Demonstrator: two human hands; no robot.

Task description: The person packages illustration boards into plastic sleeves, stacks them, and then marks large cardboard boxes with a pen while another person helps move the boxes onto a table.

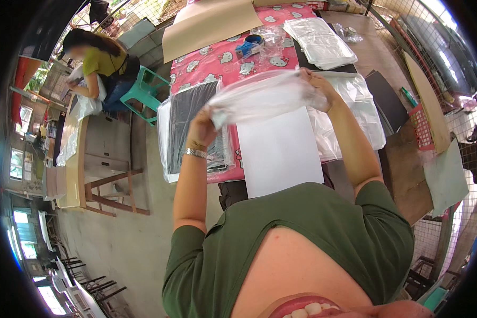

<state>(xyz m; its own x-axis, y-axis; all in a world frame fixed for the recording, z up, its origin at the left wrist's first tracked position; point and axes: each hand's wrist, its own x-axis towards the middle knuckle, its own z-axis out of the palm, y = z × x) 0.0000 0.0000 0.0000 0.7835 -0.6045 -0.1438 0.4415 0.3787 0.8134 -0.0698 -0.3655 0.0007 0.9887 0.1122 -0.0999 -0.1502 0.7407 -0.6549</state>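
A clear plastic bag (265,98) is stretched between my two hands above the table, slightly blurred by motion. My left hand (204,126) is closed on its left end, and my right hand (318,87) grips the far right end, higher up. Beneath the bag lies a large white sheet (278,153), flat at the table's near edge. Left of it, near my left hand, dark boards in clear plastic (188,119) form a stack. On the right, more clear plastic (358,119) spreads out close to my right forearm.
A pink patterned cloth (196,69) covers the table. Toward the back are a blue tape dispenser (250,46), brown paper (209,26) and a pile of clear bags (320,42). A red basket (421,127) stands right. Another person (103,66) sits by a green stool (143,90).
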